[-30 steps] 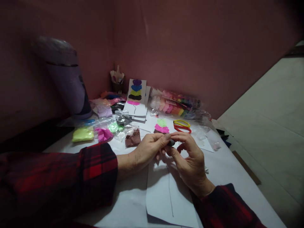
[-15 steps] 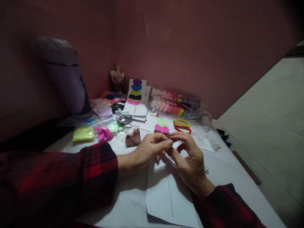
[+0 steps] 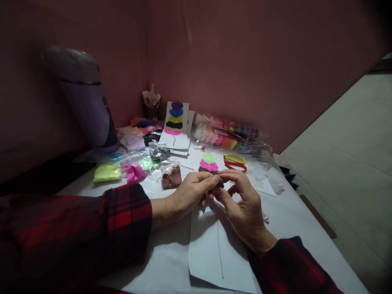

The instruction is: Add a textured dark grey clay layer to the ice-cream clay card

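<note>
A small dark lump of modelling clay (image 3: 221, 183) is pinched between the fingertips of both hands, above a sheet of paper (image 3: 211, 253). My left hand (image 3: 191, 190) is closed, its thumb and forefinger on the lump's left side. From the right, my right hand (image 3: 241, 204) grips it with bent thumb and forefinger. Just beyond the fingers, light green clay (image 3: 208, 158), pink clay (image 3: 209, 165) and a brown strip lie stacked on the paper; my hands partly cover the brown one. A thin drawn line runs down the paper below my hands.
Left of my hands lie bags of yellow clay (image 3: 107, 172), pink clay (image 3: 134, 173) and brown clay (image 3: 172, 178). Scissors with yellow and red handles (image 3: 235, 160) lie beyond my right hand. Behind are a finished card (image 3: 176, 126), clay packs (image 3: 220, 132) and a tall purple container (image 3: 87, 102).
The dark lump shows more clearly between my fingertips now. My right hand has shifted very slightly left; all else stays where it was.
</note>
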### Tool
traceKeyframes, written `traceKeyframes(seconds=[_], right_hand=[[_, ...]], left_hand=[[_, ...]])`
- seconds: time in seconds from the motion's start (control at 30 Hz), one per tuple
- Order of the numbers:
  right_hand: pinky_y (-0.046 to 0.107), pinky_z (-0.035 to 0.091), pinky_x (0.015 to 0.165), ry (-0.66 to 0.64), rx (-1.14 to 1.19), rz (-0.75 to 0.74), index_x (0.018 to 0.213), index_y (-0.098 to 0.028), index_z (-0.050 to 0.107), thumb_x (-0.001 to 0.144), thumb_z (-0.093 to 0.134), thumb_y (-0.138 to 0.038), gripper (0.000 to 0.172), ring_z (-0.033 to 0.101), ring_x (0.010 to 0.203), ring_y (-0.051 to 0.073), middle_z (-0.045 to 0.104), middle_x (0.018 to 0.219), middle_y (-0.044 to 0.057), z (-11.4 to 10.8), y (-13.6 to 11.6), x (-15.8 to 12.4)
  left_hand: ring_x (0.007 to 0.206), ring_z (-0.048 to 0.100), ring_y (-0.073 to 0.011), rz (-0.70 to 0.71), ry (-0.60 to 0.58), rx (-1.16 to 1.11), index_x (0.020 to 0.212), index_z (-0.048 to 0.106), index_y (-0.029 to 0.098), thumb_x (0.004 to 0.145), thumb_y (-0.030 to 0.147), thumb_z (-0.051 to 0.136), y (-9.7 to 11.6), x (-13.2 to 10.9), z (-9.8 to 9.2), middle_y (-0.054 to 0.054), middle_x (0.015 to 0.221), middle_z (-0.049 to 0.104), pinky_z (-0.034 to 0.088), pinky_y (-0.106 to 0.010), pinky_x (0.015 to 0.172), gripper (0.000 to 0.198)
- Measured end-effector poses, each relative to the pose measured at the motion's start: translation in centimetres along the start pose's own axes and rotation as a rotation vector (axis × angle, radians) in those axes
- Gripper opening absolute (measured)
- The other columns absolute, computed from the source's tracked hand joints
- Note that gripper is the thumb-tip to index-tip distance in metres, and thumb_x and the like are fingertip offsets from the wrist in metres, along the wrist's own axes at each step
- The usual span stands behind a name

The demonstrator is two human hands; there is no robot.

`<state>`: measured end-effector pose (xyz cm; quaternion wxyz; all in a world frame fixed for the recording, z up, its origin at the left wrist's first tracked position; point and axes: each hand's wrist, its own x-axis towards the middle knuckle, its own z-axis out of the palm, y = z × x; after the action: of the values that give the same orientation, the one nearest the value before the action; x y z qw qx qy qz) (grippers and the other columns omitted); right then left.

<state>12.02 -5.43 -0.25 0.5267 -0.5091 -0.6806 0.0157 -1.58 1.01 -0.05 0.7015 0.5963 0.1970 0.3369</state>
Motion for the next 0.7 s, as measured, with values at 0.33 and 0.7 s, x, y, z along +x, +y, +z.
traceKeyframes(seconds=[0.33,0.7], right_hand=[[0.027,0.047,0.056,0.002,0.026,-0.022,0.1,-0.021,0.06,0.082,0.066,-0.01,0.022,0.059,0.089,0.018,0.063,0.102,0.005,-0.19,0.04,-0.26],[0.027,0.046,0.056,-0.002,0.03,-0.038,0.097,-0.019,0.061,0.082,0.065,-0.009,0.019,0.059,0.088,0.018,0.063,0.099,0.005,-0.08,0.11,-0.21]], left_hand=[[0.042,0.043,-0.0066,-0.008,0.016,-0.001,0.072,0.053,0.014,0.08,0.057,0.06,0.02,0.0,0.19,0.003,0.055,0.048,0.031,-0.02,0.042,0.044],[0.044,0.044,-0.0068,0.003,-0.004,0.022,0.07,0.053,0.014,0.082,0.055,0.059,0.12,-0.01,0.14,0.002,0.056,0.051,0.034,-0.02,0.044,0.043]])
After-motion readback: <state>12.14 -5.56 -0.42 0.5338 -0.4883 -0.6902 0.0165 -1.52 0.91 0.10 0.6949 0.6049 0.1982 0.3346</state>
